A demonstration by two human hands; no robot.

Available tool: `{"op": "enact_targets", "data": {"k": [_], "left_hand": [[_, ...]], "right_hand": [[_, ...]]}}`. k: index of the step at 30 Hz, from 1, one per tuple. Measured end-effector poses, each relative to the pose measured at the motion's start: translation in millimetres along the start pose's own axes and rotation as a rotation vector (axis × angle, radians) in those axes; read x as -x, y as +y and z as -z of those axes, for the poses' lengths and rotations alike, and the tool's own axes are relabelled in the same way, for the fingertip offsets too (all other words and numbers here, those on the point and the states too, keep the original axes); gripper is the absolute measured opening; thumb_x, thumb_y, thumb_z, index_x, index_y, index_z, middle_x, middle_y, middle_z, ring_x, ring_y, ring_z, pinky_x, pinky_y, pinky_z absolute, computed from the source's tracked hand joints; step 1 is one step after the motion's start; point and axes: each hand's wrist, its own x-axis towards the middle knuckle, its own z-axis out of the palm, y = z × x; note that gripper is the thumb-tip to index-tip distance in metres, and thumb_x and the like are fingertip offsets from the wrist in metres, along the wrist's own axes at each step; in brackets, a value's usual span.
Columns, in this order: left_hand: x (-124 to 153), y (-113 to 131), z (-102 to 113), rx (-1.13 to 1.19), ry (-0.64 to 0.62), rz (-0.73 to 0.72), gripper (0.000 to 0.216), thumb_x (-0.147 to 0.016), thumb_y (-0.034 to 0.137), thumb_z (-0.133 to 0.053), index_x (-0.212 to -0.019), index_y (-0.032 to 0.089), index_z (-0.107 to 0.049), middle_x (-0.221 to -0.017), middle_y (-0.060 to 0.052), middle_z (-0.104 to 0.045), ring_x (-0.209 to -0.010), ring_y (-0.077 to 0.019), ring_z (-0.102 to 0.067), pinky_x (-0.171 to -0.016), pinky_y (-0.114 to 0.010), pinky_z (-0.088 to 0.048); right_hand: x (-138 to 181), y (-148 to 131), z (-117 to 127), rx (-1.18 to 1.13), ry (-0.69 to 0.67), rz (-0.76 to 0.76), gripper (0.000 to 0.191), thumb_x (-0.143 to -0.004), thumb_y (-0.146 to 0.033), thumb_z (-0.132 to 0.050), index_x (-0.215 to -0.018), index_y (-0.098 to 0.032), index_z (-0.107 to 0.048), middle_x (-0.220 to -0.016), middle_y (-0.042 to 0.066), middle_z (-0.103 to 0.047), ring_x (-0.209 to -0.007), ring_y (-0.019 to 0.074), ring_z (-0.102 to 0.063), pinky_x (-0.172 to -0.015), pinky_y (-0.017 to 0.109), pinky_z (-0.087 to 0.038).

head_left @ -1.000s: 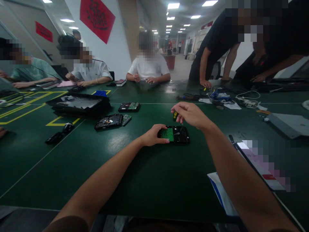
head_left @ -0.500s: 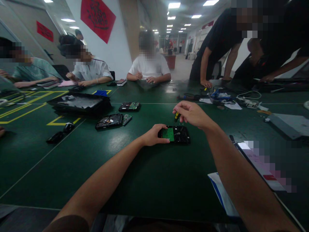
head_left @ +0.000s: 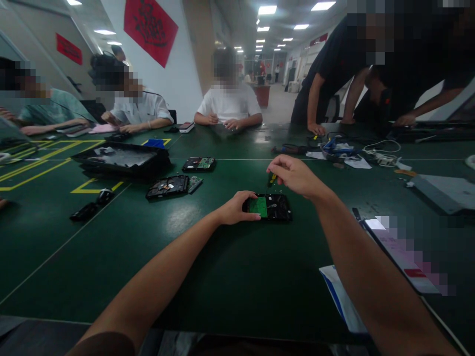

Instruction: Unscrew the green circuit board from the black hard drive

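Hands (head_left: 237, 206) at drive (head_left: 279, 207); white-littered tray (head_left: 159, 154)

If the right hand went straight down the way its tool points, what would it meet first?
Most likely the drive, at its far edge: the yellow-and-black tool in the right hand points down toward it. Depth is unclear, so the tip may already touch.

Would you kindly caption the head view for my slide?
Left hand grips a drive; right hand holds a yellow-black tool.

Green-and-black drive (head_left: 272, 206), yellow-and-black screwdriver (head_left: 272, 179)
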Motion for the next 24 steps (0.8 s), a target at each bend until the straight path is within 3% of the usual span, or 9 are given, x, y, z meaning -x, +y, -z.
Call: {"op": "enact_targets", "data": {"k": [8,16,20,24], "left_hand": [[-0.5,-2.8,-2.3,-0.006,0.01,-0.001,0.079,-0.07,0.06,-0.077,-0.135,0.023,-0.051,-0.144,-0.012,-0.049,-0.134,-0.0312,-0.046,-0.113,-0.047,-0.039],[-0.1,0.4,-0.7,0.003,0.006,-0.009,0.078,-0.07,0.059,-0.077,-0.135,0.023,-0.052,-0.144,-0.012,-0.05,-0.134,-0.0318,-0.046,-0.112,-0.048,-0.039],[-0.4,0.0,-1.2,0.003,0.01,-0.004,0.079,-0.07,0.058,-0.078,-0.135,0.022,-0.052,-0.144,-0.013,-0.05,-0.134,-0.0321,-0.046,-0.113,-0.049,-0.038],[-0.3,0.7,-1.1,-0.001,0.009,0.003,0.078,-0.07,0.058,-0.078,-0.135,0.023,-0.052,-0.143,-0.012,-0.051,-0.134,-0.0323,-0.046,-0.112,-0.049,-0.039]], "right_hand": [[-0.1,-0.6,-3.9,-0.13,-0.095,0.02,0.03,-0.097,-0.042,-0.051,-0.115,-0.023,-0.065,-0.075,0.004,-0.066,-0.066,0.0158,-0.061,-0.058,0.029,-0.05],[-2.0,4.6,-2.3,-0.04,0.004,0.011,0.021,-0.09,-0.042,-0.063,-0.094,-0.021,-0.064,-0.084,0.004,-0.067,-0.064,0.014,-0.062,-0.052,0.028,-0.047],[-1.1,4.1,-4.6,-0.069,-0.049,0.037,0.023,-0.093,-0.045,-0.059,-0.1,-0.023,-0.064,-0.092,0.005,-0.069,-0.061,0.0134,-0.062,-0.047,0.027,-0.044],[-1.1,4.5,-6.4,-0.064,-0.044,0.06,0.028,-0.094,-0.046,-0.056,-0.107,-0.023,-0.066,-0.089,0.005,-0.069,-0.064,0.0141,-0.063,-0.053,0.029,-0.05]]}}
